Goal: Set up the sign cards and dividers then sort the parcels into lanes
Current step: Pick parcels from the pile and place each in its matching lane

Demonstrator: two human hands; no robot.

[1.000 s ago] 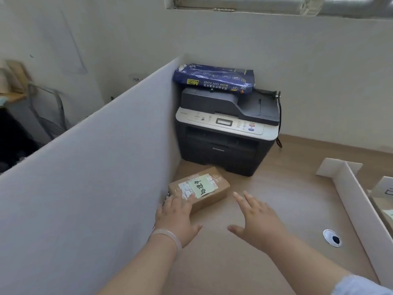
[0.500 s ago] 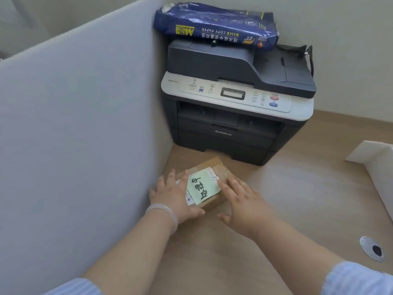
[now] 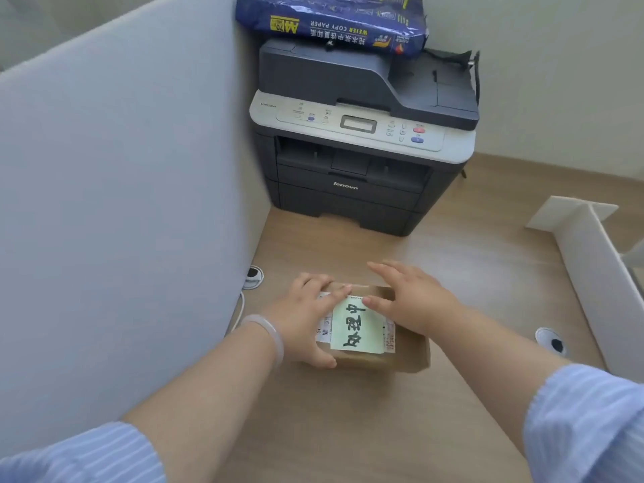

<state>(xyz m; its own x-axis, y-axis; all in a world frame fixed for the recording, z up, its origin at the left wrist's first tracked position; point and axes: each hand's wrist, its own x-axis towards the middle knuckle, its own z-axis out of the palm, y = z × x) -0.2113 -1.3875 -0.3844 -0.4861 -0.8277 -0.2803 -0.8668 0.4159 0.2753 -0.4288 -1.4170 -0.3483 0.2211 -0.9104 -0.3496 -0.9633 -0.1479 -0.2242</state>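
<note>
A small brown cardboard parcel (image 3: 404,359) lies on the wooden desk (image 3: 348,430), with a pale green label (image 3: 359,329) bearing black handwritten characters on top. My left hand (image 3: 303,315) grips its left side, fingers over the top and thumb against the near face. My right hand (image 3: 414,301) rests on the parcel's top right part with fairly straight fingers, its thumb touching the label. A white foam-board divider (image 3: 592,273) stands upright at the right.
A tall grey partition (image 3: 122,203) walls off the left side. A dark printer (image 3: 348,169) stands in the back corner with a blue pack of copy paper (image 3: 334,22) on top. Cable grommets (image 3: 252,277) (image 3: 552,341) are set in the desk.
My hands closed in on the parcel and took it. It has come away from the partition toward me and turned so its label runs lengthwise. The view tilted down and nearer.
</note>
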